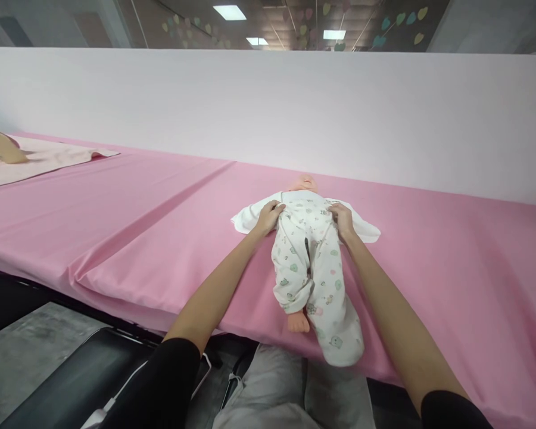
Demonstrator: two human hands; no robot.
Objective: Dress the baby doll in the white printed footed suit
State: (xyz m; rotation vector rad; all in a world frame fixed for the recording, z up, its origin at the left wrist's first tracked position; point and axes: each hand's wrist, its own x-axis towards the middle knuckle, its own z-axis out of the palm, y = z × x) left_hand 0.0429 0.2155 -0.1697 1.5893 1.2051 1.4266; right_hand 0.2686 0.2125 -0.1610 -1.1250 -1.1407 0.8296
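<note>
A baby doll lies on its back on the pink sheet, its head toward the wall and its feet toward me. It wears a white top with the sleeves spread wide, and white printed pants. My left hand is closed on the waist of the pants at one side. At the other side of the waist, my right hand pinches the same cloth. One bare foot sticks out of a pant leg; the other leg's end is covered by cloth.
Pink sheeting covers the long table up to a white wall. On the far left, part of another doll rests on a pale pink cloth. A black chair and a white cable are below the table's edge.
</note>
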